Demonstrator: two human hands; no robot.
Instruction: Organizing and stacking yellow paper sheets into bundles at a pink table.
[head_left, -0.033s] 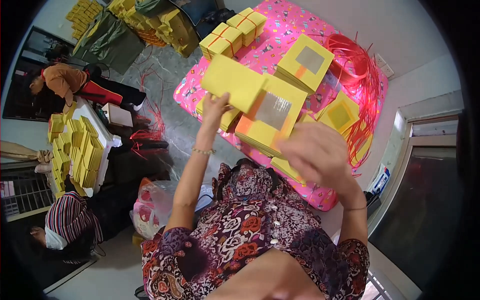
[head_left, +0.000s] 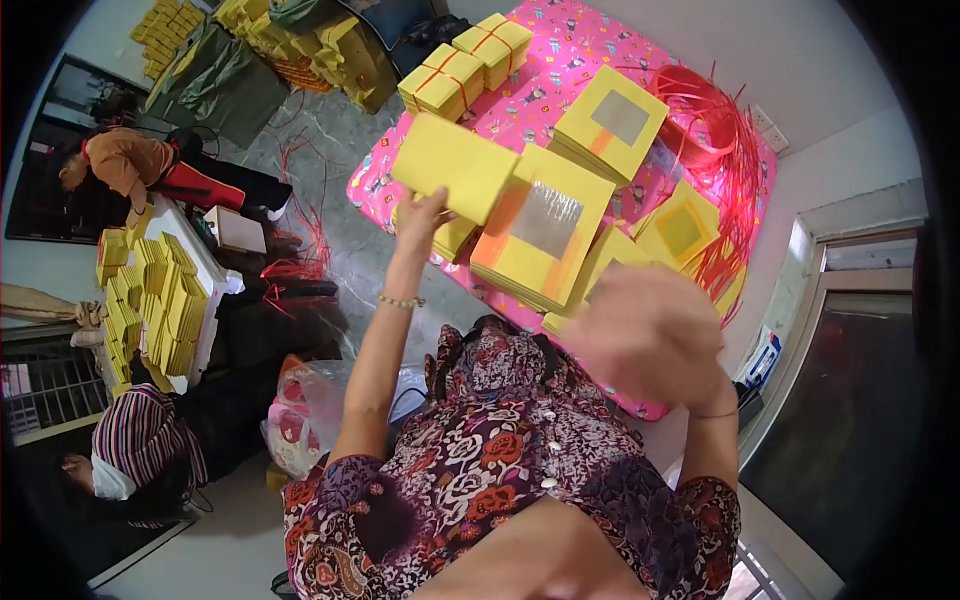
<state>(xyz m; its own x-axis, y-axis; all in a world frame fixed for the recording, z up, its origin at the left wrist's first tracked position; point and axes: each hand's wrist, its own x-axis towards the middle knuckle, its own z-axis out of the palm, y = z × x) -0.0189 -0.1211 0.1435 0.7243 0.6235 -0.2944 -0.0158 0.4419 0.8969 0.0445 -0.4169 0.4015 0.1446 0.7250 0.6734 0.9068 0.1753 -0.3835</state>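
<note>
A person in a floral blouse (head_left: 500, 470) works over a pink patterned cloth (head_left: 560, 60) spread with yellow paper; nothing has shifted from the frame before, taken at the same instant, with both arms and every stack in the same places. The left hand (head_left: 420, 215) is raised, its fingers clasped on the lower edge of a plain yellow paper stack (head_left: 455, 165), which sits just above the hand and overlaps a yellow stack with a silver square (head_left: 545, 225) beside it; the right hand (head_left: 650, 335) is blurred, hovering lower right over further yellow sheets, and whether it grips anything cannot be told. Red strings (head_left: 715, 130) lie at the cloth's far right; two tied yellow bundles (head_left: 465, 65) rest at its far end; two other people (head_left: 130, 160) bend beside a table of yellow stacks (head_left: 150, 300) at left.
</note>
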